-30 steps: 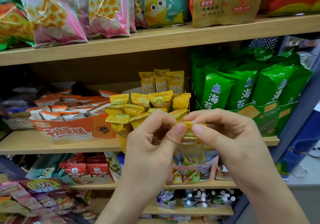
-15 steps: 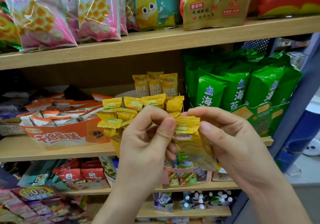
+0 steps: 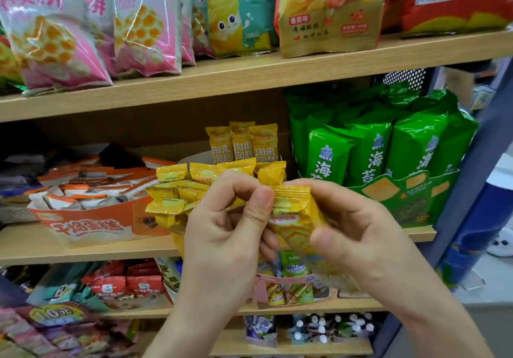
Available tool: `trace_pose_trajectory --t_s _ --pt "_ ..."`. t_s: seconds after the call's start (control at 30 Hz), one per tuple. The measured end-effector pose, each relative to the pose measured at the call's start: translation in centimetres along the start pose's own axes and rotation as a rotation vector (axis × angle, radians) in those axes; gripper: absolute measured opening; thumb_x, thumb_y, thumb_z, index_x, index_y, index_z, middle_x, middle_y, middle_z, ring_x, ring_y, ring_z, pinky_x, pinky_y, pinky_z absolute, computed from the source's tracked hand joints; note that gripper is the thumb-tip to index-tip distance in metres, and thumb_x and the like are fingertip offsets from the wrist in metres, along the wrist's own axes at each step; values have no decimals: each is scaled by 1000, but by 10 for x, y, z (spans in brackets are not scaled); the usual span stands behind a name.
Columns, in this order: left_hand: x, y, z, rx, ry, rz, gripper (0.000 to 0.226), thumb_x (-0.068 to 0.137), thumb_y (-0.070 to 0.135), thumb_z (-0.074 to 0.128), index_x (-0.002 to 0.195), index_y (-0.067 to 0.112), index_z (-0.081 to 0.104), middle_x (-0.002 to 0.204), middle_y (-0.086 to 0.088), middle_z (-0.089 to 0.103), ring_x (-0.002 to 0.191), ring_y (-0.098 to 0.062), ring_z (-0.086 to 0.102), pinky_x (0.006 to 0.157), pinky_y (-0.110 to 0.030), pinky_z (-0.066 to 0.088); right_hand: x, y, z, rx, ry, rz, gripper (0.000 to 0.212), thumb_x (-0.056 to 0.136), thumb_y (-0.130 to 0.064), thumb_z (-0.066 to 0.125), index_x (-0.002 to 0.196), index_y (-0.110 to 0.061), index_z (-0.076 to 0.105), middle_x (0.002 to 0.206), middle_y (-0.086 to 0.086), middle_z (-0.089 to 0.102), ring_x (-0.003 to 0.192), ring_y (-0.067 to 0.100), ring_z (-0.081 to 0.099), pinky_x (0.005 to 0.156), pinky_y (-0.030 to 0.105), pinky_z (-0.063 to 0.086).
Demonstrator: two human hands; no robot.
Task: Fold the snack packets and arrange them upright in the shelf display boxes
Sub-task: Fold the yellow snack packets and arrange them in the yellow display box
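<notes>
In front of the middle shelf (image 3: 83, 249) we see both hands gripping one yellow packet (image 3: 294, 216), held in the air, near us and clear of the shelf boards. The left hand (image 3: 222, 235) pinches the packet's crimped top edge between thumb and curled forefinger. The right hand (image 3: 366, 233) grasps the packet's body, thumb pressed on its front and fingers curled behind it. The packet is tilted, its crimped edge up and to the left and its lower end slanting down to the right, under the right thumb. Just behind the hands, on the middle shelf, more yellow packets (image 3: 172, 188) lie crowded together, some leaning over the front. Three taller ones (image 3: 241, 144) stand upright at the far side. We cannot tell how much of their box is there, since the hands cover it. Left of them sits an orange box (image 3: 83, 224) with white and orange packets lying flat in it. To the right, green packs (image 3: 374, 147) stand upright in a green box. On the top shelf (image 3: 249, 74), pink bags (image 3: 138, 24) lean at the left.
</notes>
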State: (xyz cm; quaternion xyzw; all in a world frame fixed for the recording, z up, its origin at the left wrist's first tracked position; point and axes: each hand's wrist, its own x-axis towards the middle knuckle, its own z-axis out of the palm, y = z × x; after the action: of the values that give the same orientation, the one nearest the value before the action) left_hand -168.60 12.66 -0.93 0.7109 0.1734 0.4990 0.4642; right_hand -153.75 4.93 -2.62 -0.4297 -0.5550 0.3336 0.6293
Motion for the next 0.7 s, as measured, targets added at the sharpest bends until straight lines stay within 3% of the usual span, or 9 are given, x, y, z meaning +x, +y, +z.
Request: trace_pose_trajectory --t_s 0.07,0.13,0.23,0.37,0.5,0.6,0.7 --pt "4 4 0 40 -32 35 12 89 28 56 82 19 59 68 -6 62 51 -18 62 44 -25 52 0 -5 -3 -318 63 -67 50 73 -49 78 119 -34 64 112 -9 69 105 12 65 85 21 51" --pt "12 10 -1 65 -111 50 13 92 24 52 88 17 62 76 -6 65 59 -18 67 49 -27 56 2 -9 -6 -475 136 -161 40 78 -40 75 116 -36 64 108 -13 69 103 13 64 84 23 51" --pt "32 18 -14 230 -170 136 17 95 18 51 102 19 66 89 2 69 79 -18 70 59 -30 59 7 -13 -15 -491 204 -242 34 80 -41 68 113 -39 59 103 -15 68 99 13 64 82 27 52" --pt "68 16 -32 773 -210 268 18 93 13 62 102 26 70 98 13 69 97 -7 65 81 -28 56 18 -24 -26 -479 286 -333 34 81 -29 68 108 -42 53 100 -11 66 94 15 65 79 33 56" --pt "92 3 -24 1149 -395 137 29 89 29 67 119 32 65 123 9 65 118 -12 57 99 -39 50 31 -37 -28 -402 324 -467 40 85 -14 65 109 -40 47 96 -7 65 92 18 65 78 35 56" --pt "102 -6 -15 1346 -510 38 47 86 47 66 131 39 55 134 9 60 124 -18 53 99 -43 49 42 -36 -27 -361 320 -533 39 87 -9 64 112 -32 44 94 -5 62 88 19 64 77 36 55" --pt "107 -14 -11 1434 -476 -70 52 86 58 61 135 45 49 135 8 59 123 -23 54 94 -43 51 48 -33 -27 -315 328 -579 37 89 -5 62 114 -25 41 95 -4 60 87 18 64 76 39 56"
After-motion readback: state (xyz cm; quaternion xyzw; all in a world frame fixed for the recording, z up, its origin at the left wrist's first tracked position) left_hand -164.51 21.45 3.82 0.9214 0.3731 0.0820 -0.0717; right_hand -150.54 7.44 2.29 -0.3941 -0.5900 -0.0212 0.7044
